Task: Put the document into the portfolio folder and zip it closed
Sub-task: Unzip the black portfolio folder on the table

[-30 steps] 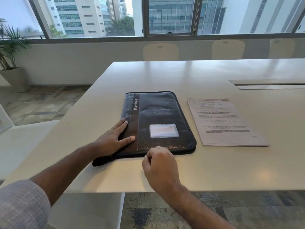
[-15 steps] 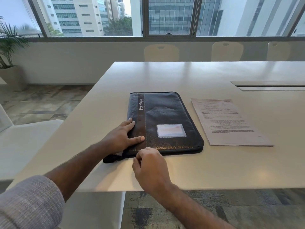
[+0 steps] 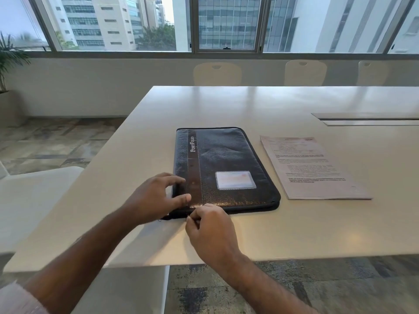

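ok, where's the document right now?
In the head view the document lies flat on the white table, just right of the closed portfolio folder, apart from it and from both hands.

Two bare forearms reach into view from the lower edge, each ending in bare hands: the left hand (image 3: 156, 198) and the right hand (image 3: 210, 230). No rings, watch or bracelets show on either wrist or on the fingers. The left arm carries a sleeve (image 3: 20, 300) pushed up past the elbow, seen only at the lower left corner; its cloth looks light, a pale grey or pinkish weave, though that corner is blurred and the pattern cannot be made out. The right arm shows no sleeve within the view
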The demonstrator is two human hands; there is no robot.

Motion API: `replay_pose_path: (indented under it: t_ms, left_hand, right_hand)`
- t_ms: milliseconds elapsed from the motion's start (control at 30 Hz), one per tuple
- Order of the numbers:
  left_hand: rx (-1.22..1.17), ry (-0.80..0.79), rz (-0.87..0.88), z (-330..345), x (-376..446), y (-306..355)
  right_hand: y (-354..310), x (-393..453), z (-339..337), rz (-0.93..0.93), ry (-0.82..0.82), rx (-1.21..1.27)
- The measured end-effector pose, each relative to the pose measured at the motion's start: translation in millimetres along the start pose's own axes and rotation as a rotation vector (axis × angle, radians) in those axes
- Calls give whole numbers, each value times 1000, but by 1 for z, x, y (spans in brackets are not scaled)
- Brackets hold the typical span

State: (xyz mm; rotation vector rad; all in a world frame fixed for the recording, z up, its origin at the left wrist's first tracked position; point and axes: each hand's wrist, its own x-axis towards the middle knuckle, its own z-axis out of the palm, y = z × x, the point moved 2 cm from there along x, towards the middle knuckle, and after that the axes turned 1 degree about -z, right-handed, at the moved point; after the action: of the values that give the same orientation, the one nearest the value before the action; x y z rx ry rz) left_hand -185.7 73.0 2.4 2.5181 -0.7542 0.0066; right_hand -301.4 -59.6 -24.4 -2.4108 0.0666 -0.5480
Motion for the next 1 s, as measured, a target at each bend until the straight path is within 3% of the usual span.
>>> replay_pose_path:
  t_ms: [133,300,467,600,733,833,1000]
  left_hand:
    - [-67,-218,46,0,-23,-2]
    - [-96,-339,77,-2,-25,-8]
    - [-94,-319,79,-3,-25,-8]
    - [-6,-159,77,-3,-30,-1]
    - [131,151,108,11,-50,18]
    - [161,257,66,26,-60,28]
    - [310,396,-33,37,-64,43]
  right_hand:
    - [-2,0,2,11,-20,4]
    - [-7,1,6,33,-79,20]
    - [-8,3,5,-15,-112,20]
    - [-6,8,-4,-69,-216,86]
    - [1,24,-24,-107,-52,136]
    - [7,42,-31,-144,64,60]
    - [22,59,-12,-187,-20,-124]
